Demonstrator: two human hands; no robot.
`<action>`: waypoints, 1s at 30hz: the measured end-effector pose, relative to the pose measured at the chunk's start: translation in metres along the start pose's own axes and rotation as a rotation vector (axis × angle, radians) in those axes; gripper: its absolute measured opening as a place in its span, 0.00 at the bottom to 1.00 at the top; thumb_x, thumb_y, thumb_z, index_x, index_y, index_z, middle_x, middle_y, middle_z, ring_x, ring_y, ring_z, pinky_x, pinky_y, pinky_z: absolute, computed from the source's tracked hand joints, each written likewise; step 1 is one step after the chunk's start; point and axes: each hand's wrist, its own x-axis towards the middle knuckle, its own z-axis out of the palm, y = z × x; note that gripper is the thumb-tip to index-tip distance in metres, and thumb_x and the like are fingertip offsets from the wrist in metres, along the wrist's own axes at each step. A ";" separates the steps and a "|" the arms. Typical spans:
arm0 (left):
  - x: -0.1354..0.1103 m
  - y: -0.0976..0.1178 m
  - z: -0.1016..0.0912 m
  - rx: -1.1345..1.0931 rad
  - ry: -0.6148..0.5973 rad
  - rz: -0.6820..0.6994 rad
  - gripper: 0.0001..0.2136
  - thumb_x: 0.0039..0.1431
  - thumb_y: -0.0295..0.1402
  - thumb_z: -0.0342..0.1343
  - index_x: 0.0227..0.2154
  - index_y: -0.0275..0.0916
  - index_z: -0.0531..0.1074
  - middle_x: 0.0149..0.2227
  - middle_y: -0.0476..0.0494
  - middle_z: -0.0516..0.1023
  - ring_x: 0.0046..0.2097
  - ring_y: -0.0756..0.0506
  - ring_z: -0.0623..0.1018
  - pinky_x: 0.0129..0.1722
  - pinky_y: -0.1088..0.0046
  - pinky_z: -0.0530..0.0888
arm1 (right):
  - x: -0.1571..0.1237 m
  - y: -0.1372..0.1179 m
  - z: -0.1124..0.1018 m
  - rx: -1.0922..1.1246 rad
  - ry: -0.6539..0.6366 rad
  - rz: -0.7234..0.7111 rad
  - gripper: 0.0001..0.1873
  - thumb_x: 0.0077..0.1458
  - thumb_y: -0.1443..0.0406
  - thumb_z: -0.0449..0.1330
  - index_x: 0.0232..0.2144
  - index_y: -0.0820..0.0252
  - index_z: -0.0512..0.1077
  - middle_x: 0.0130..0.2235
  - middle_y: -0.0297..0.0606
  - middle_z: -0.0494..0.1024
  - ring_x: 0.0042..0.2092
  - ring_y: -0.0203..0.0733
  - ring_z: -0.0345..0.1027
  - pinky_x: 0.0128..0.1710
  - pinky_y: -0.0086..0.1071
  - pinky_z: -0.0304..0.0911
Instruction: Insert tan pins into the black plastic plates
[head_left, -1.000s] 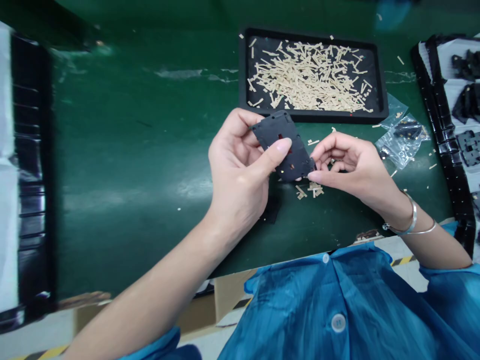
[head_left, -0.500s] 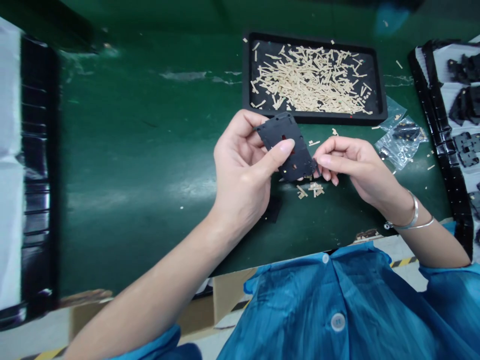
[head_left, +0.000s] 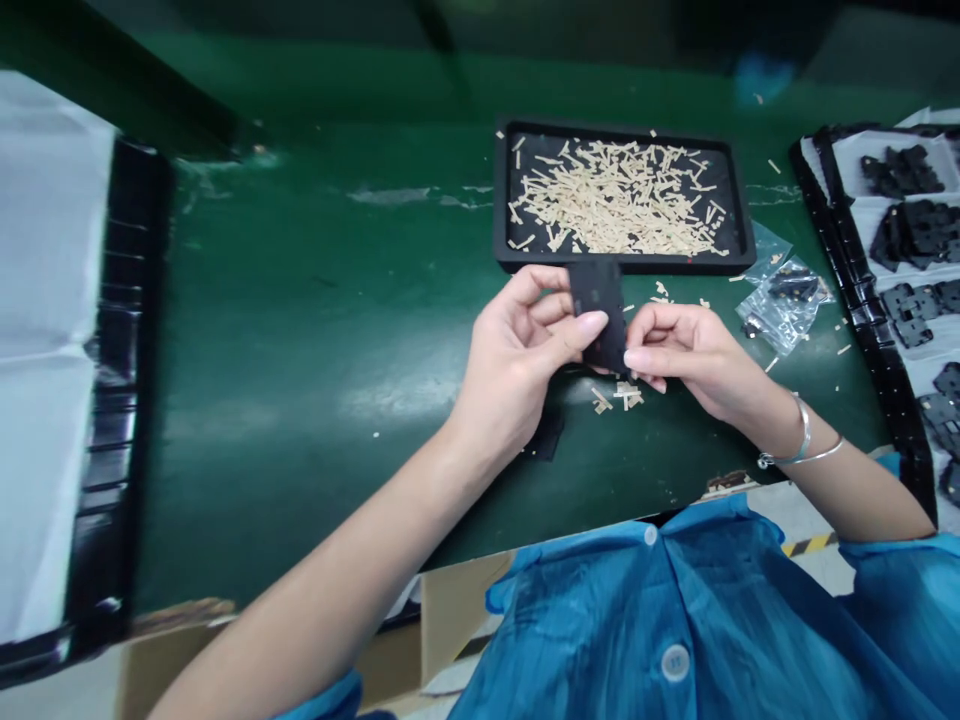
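Observation:
My left hand [head_left: 525,350] grips a flat black plastic plate [head_left: 600,290] by its left side, thumb across the face. The plate stands nearly upright above the bench, and small holes show faintly in it. At its lower right corner, my right hand [head_left: 682,355] is closed, thumb and forefinger pinched together at the edge. Whatever lies between those fingertips is too small or hidden to make out. Under the hands, several small cream-coloured strips [head_left: 628,394] lie on the green bench. Another dark flat piece [head_left: 547,436] rests partly hidden beside my left wrist.
Behind the hands stands a black tray [head_left: 622,264] heaped with cream strips. Clear plastic bags [head_left: 787,305] with small dark parts lie to the right. Farther right, a lined black tray [head_left: 847,270] holds black moulded parts. Another black-edged tray with white lining [head_left: 52,400] is at the left.
The plate has turned from a slant to nearly upright, its face now darker. My right hand stays pinched at its lower right corner. The whole view has shifted slightly.

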 end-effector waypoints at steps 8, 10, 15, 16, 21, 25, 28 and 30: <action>-0.005 0.002 0.004 0.066 0.028 -0.016 0.17 0.44 0.33 0.70 0.36 0.39 0.71 0.30 0.47 0.81 0.31 0.49 0.81 0.31 0.77 0.78 | -0.006 0.000 0.008 -0.350 0.236 -0.155 0.10 0.46 0.62 0.67 0.23 0.61 0.71 0.23 0.29 0.70 0.25 0.29 0.58 0.22 0.25 0.53; -0.005 0.003 0.004 0.023 0.009 -0.051 0.16 0.46 0.35 0.69 0.36 0.39 0.70 0.31 0.45 0.82 0.33 0.46 0.82 0.29 0.76 0.78 | -0.006 0.001 0.009 -0.373 0.231 -0.184 0.10 0.46 0.62 0.67 0.23 0.61 0.71 0.24 0.29 0.71 0.24 0.28 0.57 0.22 0.25 0.54; -0.004 0.005 0.003 -0.036 -0.012 -0.127 0.16 0.47 0.36 0.68 0.36 0.39 0.70 0.32 0.43 0.82 0.33 0.44 0.83 0.29 0.72 0.80 | -0.008 0.005 0.010 -0.596 0.269 -0.423 0.08 0.52 0.63 0.64 0.25 0.60 0.72 0.23 0.30 0.70 0.24 0.31 0.59 0.25 0.28 0.57; -0.004 0.005 0.003 -0.048 -0.017 -0.136 0.16 0.47 0.36 0.68 0.36 0.39 0.70 0.31 0.43 0.82 0.32 0.44 0.82 0.29 0.71 0.80 | -0.009 0.006 0.009 -0.662 0.278 -0.486 0.09 0.54 0.62 0.64 0.25 0.59 0.72 0.23 0.30 0.71 0.25 0.32 0.59 0.27 0.29 0.59; -0.003 0.005 0.003 -0.097 -0.054 -0.192 0.13 0.49 0.37 0.66 0.33 0.38 0.71 0.24 0.49 0.77 0.28 0.47 0.81 0.26 0.75 0.79 | -0.006 0.013 0.005 -0.956 0.307 -0.713 0.12 0.59 0.58 0.60 0.25 0.55 0.73 0.25 0.33 0.75 0.27 0.37 0.63 0.33 0.34 0.62; -0.003 0.005 0.002 -0.121 -0.055 -0.266 0.12 0.49 0.37 0.66 0.32 0.37 0.71 0.23 0.50 0.76 0.24 0.50 0.78 0.25 0.75 0.79 | -0.004 0.018 0.002 -1.106 0.303 -0.768 0.10 0.61 0.61 0.57 0.28 0.53 0.74 0.27 0.35 0.77 0.28 0.39 0.64 0.31 0.35 0.61; -0.002 0.004 0.002 -0.123 -0.060 -0.262 0.13 0.49 0.39 0.66 0.31 0.38 0.70 0.23 0.50 0.76 0.24 0.49 0.78 0.25 0.74 0.78 | -0.004 0.018 0.003 -1.100 0.317 -0.814 0.10 0.60 0.62 0.58 0.27 0.54 0.73 0.25 0.33 0.75 0.26 0.38 0.63 0.30 0.35 0.59; -0.002 0.003 0.001 -0.128 -0.052 -0.238 0.14 0.49 0.40 0.66 0.31 0.38 0.69 0.21 0.53 0.73 0.25 0.49 0.78 0.26 0.75 0.78 | -0.004 0.017 0.004 -1.034 0.311 -0.842 0.10 0.59 0.61 0.59 0.26 0.55 0.72 0.24 0.32 0.74 0.25 0.36 0.62 0.29 0.34 0.59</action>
